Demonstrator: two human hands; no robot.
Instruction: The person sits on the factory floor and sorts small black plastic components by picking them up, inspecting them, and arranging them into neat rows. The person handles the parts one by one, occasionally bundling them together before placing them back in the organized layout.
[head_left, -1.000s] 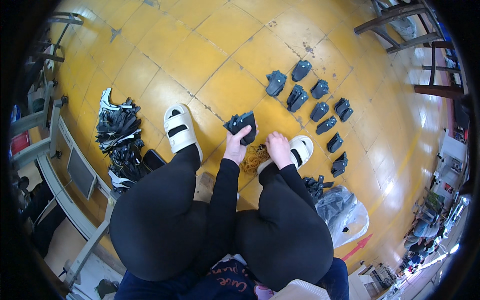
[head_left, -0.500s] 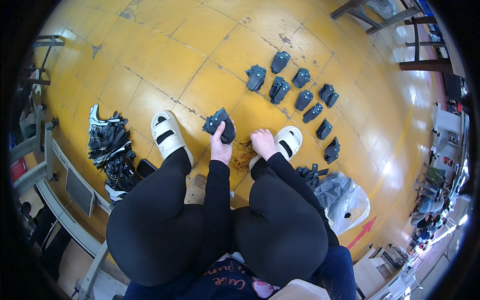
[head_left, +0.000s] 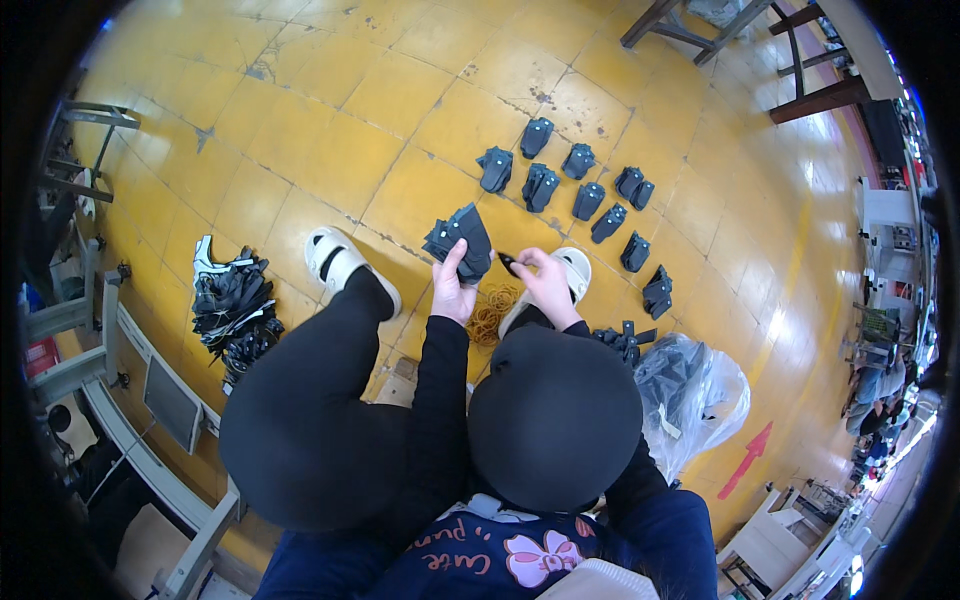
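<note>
My left hand [head_left: 453,290] is closed round a stack of dark grey fabric pieces [head_left: 466,246], with the thumb across its face. The pieces fan out slightly at the far left side. Just right of the stack, my right hand [head_left: 546,282] pinches a small black piece [head_left: 508,264] between thumb and fingers; its exact kind is too small to tell. A gap separates that piece from the stack. Below and between my hands, a tangle of yellow rubber bands [head_left: 490,314] lies on the floor.
Several bundles of dark pieces [head_left: 587,201] lie in rows at the far right. Black strips [head_left: 236,305] are heaped at the left. A clear plastic bag [head_left: 700,400] and more dark pieces [head_left: 622,343] lie right of my leg. A metal frame [head_left: 150,350] stands left.
My right hand has moved from beside the right shoe and now shows a small black piece in its fingers. The stack in my left hand has tilted more upright.
</note>
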